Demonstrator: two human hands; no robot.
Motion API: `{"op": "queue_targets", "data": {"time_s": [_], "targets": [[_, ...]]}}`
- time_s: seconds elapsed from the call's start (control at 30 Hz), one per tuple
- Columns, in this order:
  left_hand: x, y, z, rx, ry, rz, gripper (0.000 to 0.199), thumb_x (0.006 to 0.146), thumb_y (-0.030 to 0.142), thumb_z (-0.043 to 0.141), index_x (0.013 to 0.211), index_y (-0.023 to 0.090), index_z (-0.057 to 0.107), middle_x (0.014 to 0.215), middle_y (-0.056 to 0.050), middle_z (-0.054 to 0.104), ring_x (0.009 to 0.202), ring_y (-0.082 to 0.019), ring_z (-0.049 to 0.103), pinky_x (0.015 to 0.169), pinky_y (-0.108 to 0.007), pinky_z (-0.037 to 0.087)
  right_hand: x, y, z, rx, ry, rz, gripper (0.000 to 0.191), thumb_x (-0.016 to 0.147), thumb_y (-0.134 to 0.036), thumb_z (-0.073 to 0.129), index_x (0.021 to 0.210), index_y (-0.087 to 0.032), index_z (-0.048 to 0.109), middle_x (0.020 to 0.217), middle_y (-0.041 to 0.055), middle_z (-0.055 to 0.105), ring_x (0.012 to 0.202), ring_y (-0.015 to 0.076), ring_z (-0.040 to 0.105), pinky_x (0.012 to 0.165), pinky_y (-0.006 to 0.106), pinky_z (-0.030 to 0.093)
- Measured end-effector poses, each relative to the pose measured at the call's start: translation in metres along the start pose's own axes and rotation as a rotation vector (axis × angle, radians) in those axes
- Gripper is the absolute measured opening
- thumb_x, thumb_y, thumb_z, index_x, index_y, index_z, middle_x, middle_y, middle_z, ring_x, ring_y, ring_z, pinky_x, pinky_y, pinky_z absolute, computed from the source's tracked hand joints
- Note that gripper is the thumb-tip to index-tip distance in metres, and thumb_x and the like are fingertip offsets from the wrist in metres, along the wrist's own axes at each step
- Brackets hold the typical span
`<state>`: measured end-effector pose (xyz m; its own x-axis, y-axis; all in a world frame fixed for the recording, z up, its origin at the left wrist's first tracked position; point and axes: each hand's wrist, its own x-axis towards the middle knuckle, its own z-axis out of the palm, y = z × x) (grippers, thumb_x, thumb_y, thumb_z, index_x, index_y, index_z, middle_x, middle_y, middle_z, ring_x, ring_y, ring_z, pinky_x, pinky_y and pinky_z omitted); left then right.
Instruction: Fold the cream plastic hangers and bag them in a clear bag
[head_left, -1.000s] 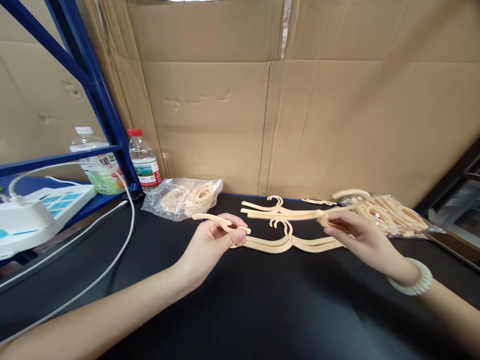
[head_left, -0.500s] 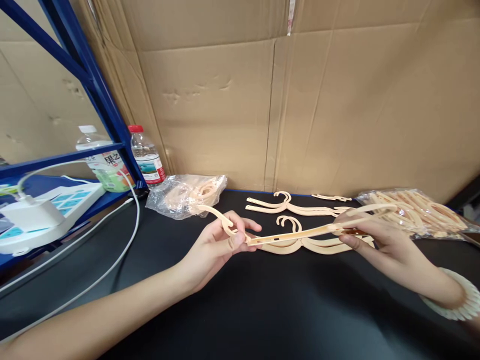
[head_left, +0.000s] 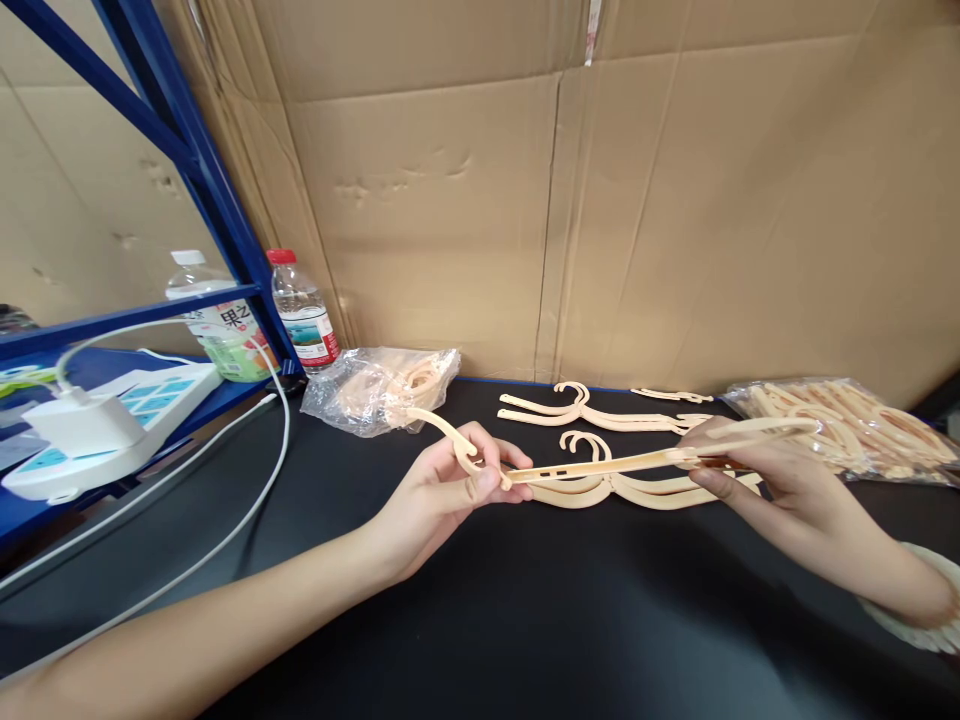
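Between my hands stretches a beige plastic clothes hanger [head_left: 600,468], a long narrow bar with small slots near its left part. My left hand [head_left: 454,480] pinches it where a curved hook-like piece [head_left: 442,427] rises up and to the left. My right hand [head_left: 772,485] is closed round the other end, and another curved beige piece [head_left: 765,428] sticks out above its fingers. What lies inside the right palm is hidden. Just behind the bar, a pair of beige hangers [head_left: 592,495] lies on the black tabletop [head_left: 525,620], partly covered by the bar and my right hand.
More beige hangers [head_left: 585,411] and a slim loose piece [head_left: 671,396] lie farther back. Clear bags of beige parts stand left [head_left: 382,390] and right [head_left: 847,425]. Two bottles, a power strip [head_left: 165,400], a white cable [head_left: 281,440] and a blue frame [head_left: 217,220] occupy the left. Cardboard [head_left: 450,200] backs the table.
The scene has shifted slightly rightward in view. The held bar is turned a little, so its slots show more plainly. Both hands keep their hold.
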<state>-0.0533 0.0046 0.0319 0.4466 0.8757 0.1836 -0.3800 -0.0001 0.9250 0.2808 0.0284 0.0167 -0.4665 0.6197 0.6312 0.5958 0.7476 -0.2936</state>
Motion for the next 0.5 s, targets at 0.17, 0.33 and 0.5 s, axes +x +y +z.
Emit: {"op": "queue_targets", "data": {"time_s": [0.17, 0.33, 0.5], "targets": [[0.0006, -0.0003, -0.0001, -0.008, -0.002, -0.003, 0.014, 0.082, 0.023, 0.070, 0.079, 0.016, 0.059, 0.095, -0.006, 0.064, 0.086, -0.018, 0.064, 0.084, -0.032, 0.049, 0.0009, -0.0010, 0.0003, 0.009, 0.003, -0.007, 0.015, 0.094, -0.026, 0.055, 0.107, -0.030, 0.063, 0.111, 0.0037, 0.065, 0.097, 0.0233, 0.065, 0.080, 0.034, 0.056], [0.0004, -0.0010, 0.0006, 0.003, 0.020, -0.014, 0.018, 0.079, 0.022, 0.074, 0.077, 0.015, 0.058, 0.089, -0.004, 0.064, 0.073, -0.013, 0.062, 0.066, -0.024, 0.046, 0.0023, -0.0067, 0.0022, 0.044, -0.003, -0.023, 0.017, 0.095, -0.026, 0.054, 0.109, -0.030, 0.063, 0.113, 0.0047, 0.065, 0.103, 0.0257, 0.063, 0.086, 0.038, 0.054], [0.0010, -0.0030, 0.0003, 0.032, 0.044, 0.011, 0.020, 0.078, 0.024, 0.075, 0.074, 0.015, 0.058, 0.083, -0.005, 0.065, 0.068, -0.013, 0.060, 0.061, -0.023, 0.044, 0.0009, -0.0083, 0.0051, 0.009, 0.006, -0.020, 0.016, 0.094, -0.026, 0.054, 0.107, -0.032, 0.063, 0.105, 0.0027, 0.067, 0.099, 0.0245, 0.064, 0.085, 0.037, 0.055]]}}
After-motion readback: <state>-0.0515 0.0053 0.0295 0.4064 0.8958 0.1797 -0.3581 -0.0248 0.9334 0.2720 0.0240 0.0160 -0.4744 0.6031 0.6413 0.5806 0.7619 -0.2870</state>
